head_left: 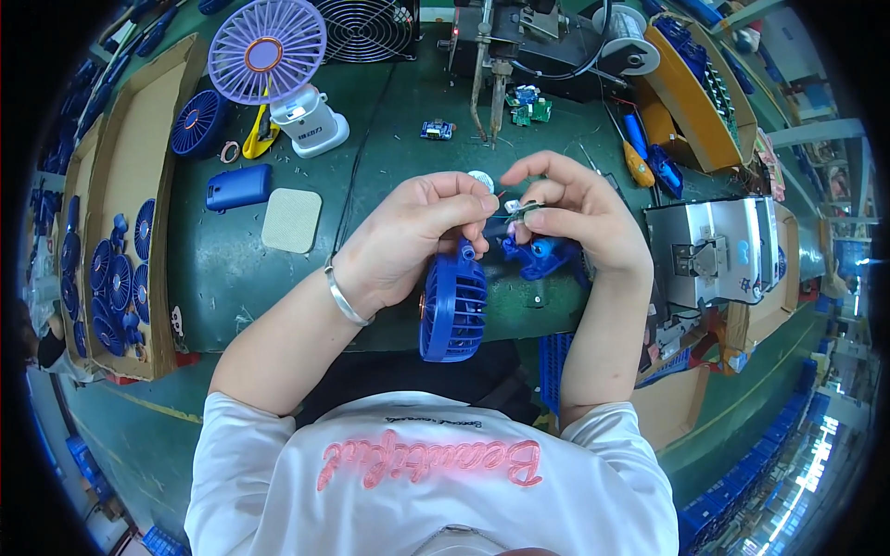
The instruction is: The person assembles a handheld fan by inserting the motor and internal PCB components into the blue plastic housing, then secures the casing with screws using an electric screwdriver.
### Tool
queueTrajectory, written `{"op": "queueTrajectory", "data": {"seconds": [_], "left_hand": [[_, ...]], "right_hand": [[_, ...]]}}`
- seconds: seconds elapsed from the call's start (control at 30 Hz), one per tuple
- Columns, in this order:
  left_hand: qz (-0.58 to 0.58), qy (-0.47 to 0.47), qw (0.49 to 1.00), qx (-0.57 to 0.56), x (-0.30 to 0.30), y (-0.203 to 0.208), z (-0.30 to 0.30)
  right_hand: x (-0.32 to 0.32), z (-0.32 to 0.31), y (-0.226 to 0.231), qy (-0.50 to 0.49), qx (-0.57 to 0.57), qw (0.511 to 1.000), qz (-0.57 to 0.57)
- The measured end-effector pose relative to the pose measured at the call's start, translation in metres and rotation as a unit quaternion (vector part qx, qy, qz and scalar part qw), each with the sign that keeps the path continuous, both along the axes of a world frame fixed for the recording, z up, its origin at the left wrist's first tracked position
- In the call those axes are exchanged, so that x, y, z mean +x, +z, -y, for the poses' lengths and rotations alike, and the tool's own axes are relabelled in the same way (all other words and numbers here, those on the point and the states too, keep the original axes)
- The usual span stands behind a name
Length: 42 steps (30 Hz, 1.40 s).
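My left hand (419, 233) pinches thin wires that lead to a small green circuit board (522, 212), and a blue fan head (452, 306) hangs below that hand by its neck. My right hand (575, 208) grips the circuit board between thumb and fingers, with a blue fan base shell (542, 256) just beneath it. Both hands are held close together above the green workbench (232, 278). A metal bracelet sits on my left wrist.
A finished purple-and-white desk fan (278, 69) stands at the back left, next to a blue fan head (197, 122), a blue casing (238, 187) and a beige pad (292, 221). Cardboard trays (130, 176) of blue fan parts line the left. A soldering fixture (501, 46) stands behind, a metal machine (718, 250) at right.
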<state>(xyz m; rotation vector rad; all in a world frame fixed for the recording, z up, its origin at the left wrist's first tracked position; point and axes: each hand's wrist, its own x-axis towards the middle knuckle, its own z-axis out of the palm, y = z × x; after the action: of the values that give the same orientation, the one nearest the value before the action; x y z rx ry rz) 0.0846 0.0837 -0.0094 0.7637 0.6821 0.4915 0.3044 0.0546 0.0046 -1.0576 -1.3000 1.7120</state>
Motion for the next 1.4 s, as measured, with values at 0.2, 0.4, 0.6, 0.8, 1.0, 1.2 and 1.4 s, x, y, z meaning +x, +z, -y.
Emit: {"op": "queueTrajectory", "data": {"seconds": [0.2,0.4,0.6,0.8,1.0,1.2,1.4], "left_hand": [[0.014,0.024,0.999,0.034,0.001,0.003,0.001],[-0.015,-0.101,0.994,0.048,-0.005,-0.002,-0.007],[-0.035,-0.099,0.992,0.066,-0.006,-0.003,-0.010],[-0.068,-0.073,0.990,0.102,-0.007,-0.006,-0.016],[-0.074,-0.066,0.990,0.100,-0.006,-0.007,-0.016],[-0.082,-0.056,0.990,0.103,-0.008,-0.011,-0.016],[-0.106,-0.078,0.985,0.107,-0.010,-0.010,-0.018]], "right_hand": [[-0.004,-0.003,-0.003,-0.017,-0.050,0.999,-0.008],[-0.008,-0.006,-0.022,-0.011,0.041,0.995,0.091],[-0.005,-0.002,-0.010,-0.008,-0.039,0.999,0.026],[-0.009,-0.001,-0.008,0.062,0.044,0.995,0.066],[-0.005,-0.002,-0.009,0.070,0.061,0.990,0.106],[-0.007,-0.002,-0.009,0.064,0.092,0.984,0.137],[-0.011,-0.003,-0.007,-0.013,0.077,0.978,0.195]]}}
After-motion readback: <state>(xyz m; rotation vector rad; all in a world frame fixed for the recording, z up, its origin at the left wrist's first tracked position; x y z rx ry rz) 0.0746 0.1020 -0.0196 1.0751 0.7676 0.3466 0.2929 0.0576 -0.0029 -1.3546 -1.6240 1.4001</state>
